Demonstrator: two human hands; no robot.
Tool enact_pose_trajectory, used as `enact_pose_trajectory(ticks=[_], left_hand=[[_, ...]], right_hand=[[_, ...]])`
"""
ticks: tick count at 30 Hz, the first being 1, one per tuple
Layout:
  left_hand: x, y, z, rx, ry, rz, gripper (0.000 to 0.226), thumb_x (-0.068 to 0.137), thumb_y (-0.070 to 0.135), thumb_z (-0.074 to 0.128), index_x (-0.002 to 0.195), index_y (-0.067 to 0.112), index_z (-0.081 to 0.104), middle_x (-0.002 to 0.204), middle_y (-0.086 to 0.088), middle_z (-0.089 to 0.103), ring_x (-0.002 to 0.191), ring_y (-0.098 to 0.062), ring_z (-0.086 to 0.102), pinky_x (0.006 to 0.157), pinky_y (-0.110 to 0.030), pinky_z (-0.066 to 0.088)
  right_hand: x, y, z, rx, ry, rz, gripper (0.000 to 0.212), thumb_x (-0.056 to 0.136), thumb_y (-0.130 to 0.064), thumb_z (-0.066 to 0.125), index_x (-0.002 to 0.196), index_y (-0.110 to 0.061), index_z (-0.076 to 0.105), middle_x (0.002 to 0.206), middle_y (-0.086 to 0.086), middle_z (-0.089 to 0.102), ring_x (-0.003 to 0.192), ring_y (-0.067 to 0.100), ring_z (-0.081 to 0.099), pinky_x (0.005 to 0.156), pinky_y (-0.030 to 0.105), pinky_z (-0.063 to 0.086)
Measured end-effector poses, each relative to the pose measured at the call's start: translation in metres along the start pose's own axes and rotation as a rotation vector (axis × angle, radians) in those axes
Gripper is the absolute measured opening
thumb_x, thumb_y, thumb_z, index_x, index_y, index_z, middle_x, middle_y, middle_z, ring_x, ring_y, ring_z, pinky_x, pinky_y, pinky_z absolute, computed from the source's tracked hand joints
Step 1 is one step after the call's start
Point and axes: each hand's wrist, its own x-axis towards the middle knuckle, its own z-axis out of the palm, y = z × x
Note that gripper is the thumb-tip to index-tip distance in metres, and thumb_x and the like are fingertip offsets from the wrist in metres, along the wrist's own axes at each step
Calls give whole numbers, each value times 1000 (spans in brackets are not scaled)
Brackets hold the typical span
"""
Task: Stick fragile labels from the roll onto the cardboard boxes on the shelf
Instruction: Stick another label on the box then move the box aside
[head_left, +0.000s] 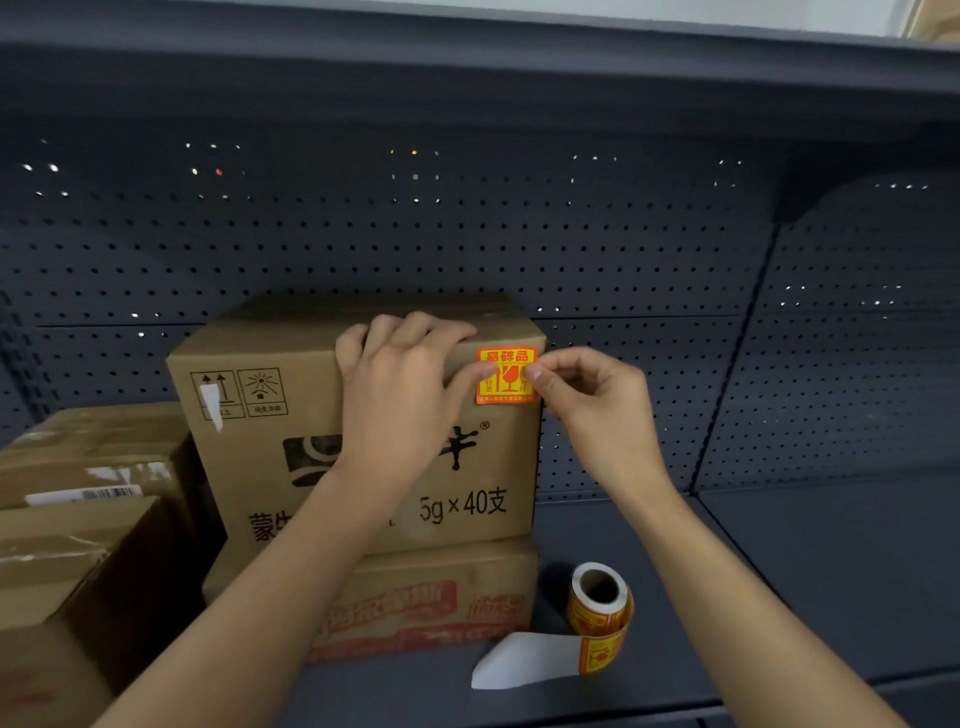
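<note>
Up top, left hand (400, 384) and right hand (587, 395) pinch label (506, 375) against box (353, 415).

Orange-red fragile label (506, 375), pinched between left hand (400, 384) thumb and right hand (587, 400) fingertips on the upper box (358, 431) front: header "易碎品", broken-glass symbol below; small side and bottom print unreadable. Under the grip, same box: "5g×40支", partly hidden by the left forearm; "蒙" at lower left; ® by black logo. Left of the grip: this-way-up arrows and sun pictograms, captions illegible. Lower box (431, 603): red print, blurred. Label roll (600, 608) below-right: same orange labels, unreadable.
</note>
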Motion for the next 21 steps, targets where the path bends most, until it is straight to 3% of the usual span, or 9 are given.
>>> enact_pose_trajectory(ticks=[4, 6, 10, 15, 21], left_hand=[[1, -1, 1, -16, 6, -4, 42, 87, 51, 66, 119, 25, 71, 111, -1, 71, 109, -28, 59, 95, -44, 29], [1, -3, 2, -34, 25, 2, 41, 90, 53, 62, 118, 25, 71, 111, 0, 70, 109, -27, 58, 95, -43, 27], [1, -3, 4, -92, 74, 5, 48, 94, 59, 45, 112, 25, 73, 106, 2, 71, 105, -25, 58, 93, -39, 23], [1, -2, 11, -27, 130, 13, 43, 95, 56, 49, 105, 22, 73, 99, -1, 72, 98, -28, 60, 89, -41, 26], [-1, -7, 12, 1, 101, 49, 50, 95, 62, 45, 112, 24, 72, 105, 1, 70, 100, -26, 59, 91, -42, 27]], right_hand=[[0, 3, 0, -85, 49, -35, 2, 89, -22, 75, 87, -22, 73, 78, -5, 72, 70, 6, 62, 68, 24, 53], [0, 4, -2, -111, 91, -41, 12, 87, -26, 77, 95, -22, 69, 76, -5, 68, 71, 8, 61, 70, 27, 53], [4, 3, -7, -119, 73, -120, 19, 89, -26, 75, 106, -23, 68, 84, -2, 67, 79, 14, 62, 72, 24, 52], [19, 7, -3, -240, 25, -231, 19, 90, -24, 73, 109, -21, 74, 98, -1, 58, 85, 8, 55, 77, 13, 45], [21, 13, -2, -228, 10, -256, 18, 90, -23, 74, 108, -23, 73, 96, -10, 56, 90, 10, 58, 80, 23, 49]])
